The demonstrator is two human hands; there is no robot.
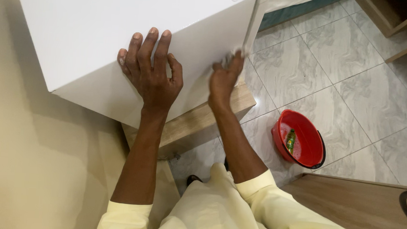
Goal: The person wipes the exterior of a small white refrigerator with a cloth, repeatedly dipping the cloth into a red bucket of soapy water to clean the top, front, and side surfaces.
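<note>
Floor's [355, 57] pale grey marble-look tile, kinda glossy with light bouncing off it. Plain beige wall [20, 156] on one side, wooden furniture [394, 17] across the room, red bucket [304, 138] sitting on the tiles.

Both hands [152, 74] [225, 78] on white fridge [101, 25]
</note>
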